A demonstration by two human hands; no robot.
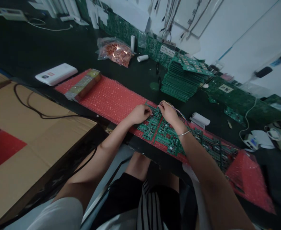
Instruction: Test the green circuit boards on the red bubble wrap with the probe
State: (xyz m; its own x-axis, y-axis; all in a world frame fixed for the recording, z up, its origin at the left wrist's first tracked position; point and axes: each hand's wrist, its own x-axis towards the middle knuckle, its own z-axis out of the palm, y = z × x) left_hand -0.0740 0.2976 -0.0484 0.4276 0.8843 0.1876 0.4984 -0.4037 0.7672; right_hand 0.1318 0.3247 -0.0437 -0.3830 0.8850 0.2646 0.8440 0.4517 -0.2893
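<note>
Black shorts and a white sleeve are closest to the camera, with two bare forearms reaching over the near edge of a dark worktop. So, the green circuit boards sit on red bubble wrap along that near edge, at least two of them side by side under the hands, all fiddly little parts; more run off to the right under wires, too jumbled to count. Left hand is at the upper part of one board, fingers curled in towards the thumb, but can't tell if they're actually closed on anything. Right hand, one shiny band on its wrist, is just beside it with thin wires at the fingers; can't tell if it's gripping them. Further out: one tall stack of bare green boards, one crinkly clear bag of shiny copper-coloured bits, two smooth white tubes next to it (one upright, one lying down), one long box on the wrap, and one rounded white slab near the worktop's left edge.
</note>
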